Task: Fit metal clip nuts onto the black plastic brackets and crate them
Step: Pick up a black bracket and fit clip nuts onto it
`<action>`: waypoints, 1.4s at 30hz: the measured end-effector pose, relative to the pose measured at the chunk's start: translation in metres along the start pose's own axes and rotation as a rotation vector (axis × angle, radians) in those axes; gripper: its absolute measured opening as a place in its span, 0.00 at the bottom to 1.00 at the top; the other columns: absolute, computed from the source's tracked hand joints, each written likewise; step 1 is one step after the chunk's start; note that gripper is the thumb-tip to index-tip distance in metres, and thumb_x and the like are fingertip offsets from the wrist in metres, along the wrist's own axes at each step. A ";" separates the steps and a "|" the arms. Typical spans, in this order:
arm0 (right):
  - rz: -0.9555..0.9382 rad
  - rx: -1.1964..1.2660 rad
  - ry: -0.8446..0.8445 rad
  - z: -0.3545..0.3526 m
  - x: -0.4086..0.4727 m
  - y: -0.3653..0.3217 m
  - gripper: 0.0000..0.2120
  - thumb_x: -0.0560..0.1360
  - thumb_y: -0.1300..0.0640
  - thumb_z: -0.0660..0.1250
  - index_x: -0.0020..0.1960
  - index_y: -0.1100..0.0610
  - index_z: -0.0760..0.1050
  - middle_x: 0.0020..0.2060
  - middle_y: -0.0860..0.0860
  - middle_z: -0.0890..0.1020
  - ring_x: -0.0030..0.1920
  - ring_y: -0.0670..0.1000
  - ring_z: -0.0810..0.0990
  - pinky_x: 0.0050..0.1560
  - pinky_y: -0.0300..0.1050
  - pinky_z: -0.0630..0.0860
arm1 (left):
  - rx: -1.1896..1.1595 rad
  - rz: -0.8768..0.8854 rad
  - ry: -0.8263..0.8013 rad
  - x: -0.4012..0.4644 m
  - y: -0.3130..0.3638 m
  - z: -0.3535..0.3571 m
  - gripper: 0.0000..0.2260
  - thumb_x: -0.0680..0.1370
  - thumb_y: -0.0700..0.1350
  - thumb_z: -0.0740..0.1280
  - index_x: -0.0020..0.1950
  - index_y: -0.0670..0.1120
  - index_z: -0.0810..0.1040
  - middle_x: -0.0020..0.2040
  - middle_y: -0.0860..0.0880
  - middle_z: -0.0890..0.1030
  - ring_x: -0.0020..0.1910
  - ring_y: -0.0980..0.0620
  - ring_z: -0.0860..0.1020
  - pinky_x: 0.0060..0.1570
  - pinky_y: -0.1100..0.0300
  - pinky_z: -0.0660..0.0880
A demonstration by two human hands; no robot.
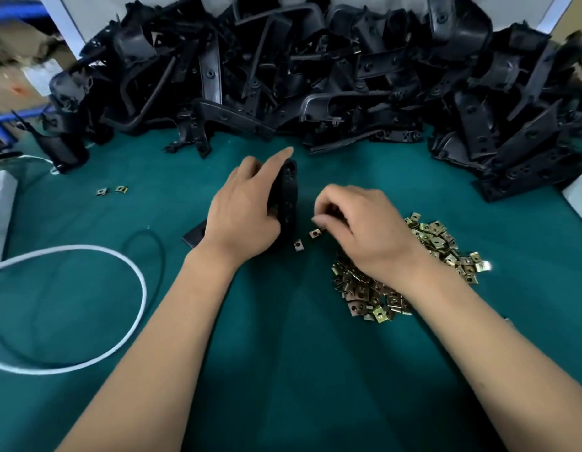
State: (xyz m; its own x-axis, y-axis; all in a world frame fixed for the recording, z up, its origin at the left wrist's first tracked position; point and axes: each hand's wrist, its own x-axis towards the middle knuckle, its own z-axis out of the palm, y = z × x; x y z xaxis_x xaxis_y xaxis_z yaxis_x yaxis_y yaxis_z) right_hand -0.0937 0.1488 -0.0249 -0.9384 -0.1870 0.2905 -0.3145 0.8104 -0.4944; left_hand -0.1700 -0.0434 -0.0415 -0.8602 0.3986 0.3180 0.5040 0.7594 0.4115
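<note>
A black plastic bracket [287, 200] is held on edge on the green worktop [250, 370] by the left hand [242, 210], whose grip is closed round it, the forefinger laid straight along its top. Just to the right, the right hand [358, 228] is curled, fingertips drawn together over a loose clip nut [314, 233]; whether that nut is already pinched cannot be told, the fingertips being hidden. A second loose nut [298, 245] lies just below the bracket's near end.

The step in hand is judged to be the picking of a nut for fitting. The next move would call for the nut to be turned with its open side toward the bracket's edge and pushed over a hole (a firm hold by the left hand would be needed).

Under the right wrist a heap of clip nuts [410, 272] is spread; two stray nuts [112, 190] lie well apart to the left. A large pile of brackets [315, 76] is banked along the far edge. No crate can be made out, so nothing can be said of its contents. A white cable [120, 256] is looped at the left.
</note>
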 end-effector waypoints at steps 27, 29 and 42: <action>0.334 0.904 0.197 0.002 0.007 0.008 0.07 0.79 0.67 0.69 0.55 0.59 0.82 0.42 0.55 0.88 0.39 0.46 0.84 0.41 0.36 0.78 | -0.132 -0.007 -0.036 0.000 0.009 -0.018 0.63 0.62 0.76 0.72 0.85 0.51 0.44 0.73 0.48 0.61 0.73 0.46 0.62 0.74 0.52 0.63; 0.373 0.971 0.218 0.003 0.007 0.006 0.07 0.79 0.67 0.70 0.52 0.58 0.83 0.43 0.55 0.88 0.40 0.49 0.85 0.40 0.38 0.79 | -0.096 0.034 -0.004 0.000 0.015 -0.012 0.62 0.61 0.75 0.72 0.85 0.49 0.48 0.73 0.48 0.64 0.71 0.46 0.65 0.72 0.51 0.65; 0.517 1.075 0.354 0.007 0.008 0.001 0.04 0.74 0.68 0.75 0.47 0.62 0.85 0.42 0.60 0.87 0.38 0.51 0.82 0.41 0.40 0.81 | 0.012 0.105 0.006 -0.002 0.021 0.001 0.62 0.61 0.76 0.73 0.85 0.50 0.50 0.73 0.49 0.66 0.68 0.45 0.67 0.68 0.48 0.71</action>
State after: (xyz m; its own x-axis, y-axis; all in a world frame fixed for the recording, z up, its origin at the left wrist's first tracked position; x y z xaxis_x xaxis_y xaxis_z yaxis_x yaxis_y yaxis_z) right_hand -0.1024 0.1441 -0.0293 -0.9495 0.3132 -0.0159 -0.0337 -0.1525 -0.9877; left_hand -0.1573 -0.0278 -0.0341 -0.8024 0.4731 0.3637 0.5901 0.7198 0.3656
